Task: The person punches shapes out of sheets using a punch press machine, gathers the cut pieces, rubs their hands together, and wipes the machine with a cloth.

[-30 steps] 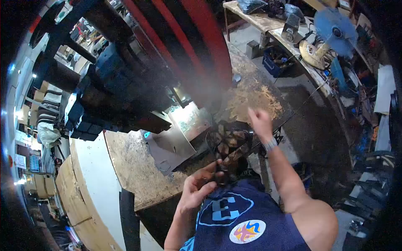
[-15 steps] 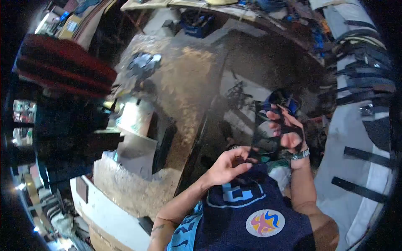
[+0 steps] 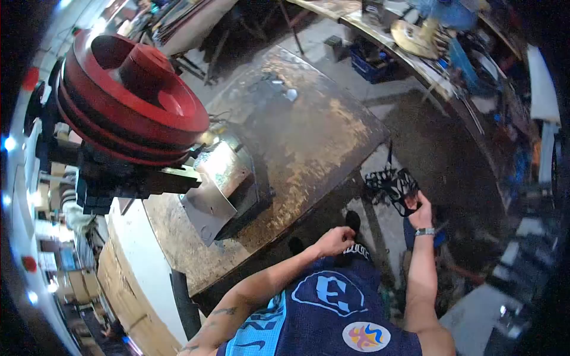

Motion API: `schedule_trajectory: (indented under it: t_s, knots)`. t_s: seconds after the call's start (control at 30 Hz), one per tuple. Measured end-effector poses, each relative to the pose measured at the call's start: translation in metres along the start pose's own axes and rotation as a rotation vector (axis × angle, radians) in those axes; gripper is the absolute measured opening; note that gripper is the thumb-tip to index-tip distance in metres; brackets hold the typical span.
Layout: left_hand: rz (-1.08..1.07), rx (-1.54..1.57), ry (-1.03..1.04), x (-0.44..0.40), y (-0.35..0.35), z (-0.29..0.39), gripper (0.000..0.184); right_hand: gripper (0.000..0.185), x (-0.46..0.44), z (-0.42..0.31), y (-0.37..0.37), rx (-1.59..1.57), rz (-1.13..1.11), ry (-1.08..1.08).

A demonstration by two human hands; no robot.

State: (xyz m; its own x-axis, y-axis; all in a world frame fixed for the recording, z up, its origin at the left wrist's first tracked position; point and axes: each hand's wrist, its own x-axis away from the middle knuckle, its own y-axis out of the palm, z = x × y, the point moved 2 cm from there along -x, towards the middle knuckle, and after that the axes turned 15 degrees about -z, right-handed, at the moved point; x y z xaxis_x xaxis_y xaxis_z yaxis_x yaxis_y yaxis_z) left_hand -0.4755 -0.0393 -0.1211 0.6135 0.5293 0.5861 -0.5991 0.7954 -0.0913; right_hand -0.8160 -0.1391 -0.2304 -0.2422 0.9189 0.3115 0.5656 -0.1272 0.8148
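Note:
My right hand (image 3: 419,207) is closed on the edge of a black sheet with cut-out holes (image 3: 393,185), which hangs to the right of the worn table's edge. My left hand (image 3: 337,240) is near my waist, fingers curled together; whether something small and dark lies in it I cannot make out. To the left of my hands, a bent metal plate (image 3: 208,204) stands on the worn table (image 3: 320,136), beneath a lit spot of the machine.
A large red pulley wheel (image 3: 136,113) on a dark machine fills the upper left. At the upper right are a blue crate (image 3: 369,64), a bench with a fan (image 3: 415,37) and a small metal box (image 3: 333,48). Cardboard (image 3: 122,291) leans at lower left.
The view has swung back toward the machine. My right hand, near my left a moment ago, is now farther out with the black sheet. My left hand has drawn apart from it.

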Motion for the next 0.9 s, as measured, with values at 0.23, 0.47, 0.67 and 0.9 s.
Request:
schedule_trajectory:
  t_s: [0.23,0.47,0.67,0.9]
  knots:
    - [0.323,-0.026,-0.255,0.071,-0.022,-0.02,0.039,0.026,-0.037,0.078,-0.085,1.053,0.357,0.35]
    - [0.563,0.245,-0.443,0.153,0.037,-0.092,0.04,0.018,-0.05,0.057,0.211,1.343,-0.178,-0.176]
    - [0.445,0.222,-0.398,0.165,0.079,-0.171,0.042,0.022,-0.18,0.118,0.366,1.617,-0.625,-0.519]
    - [0.811,0.54,-0.64,0.225,0.126,-0.196,0.03,0.04,-0.294,0.229,0.462,2.148,-1.112,-0.343]
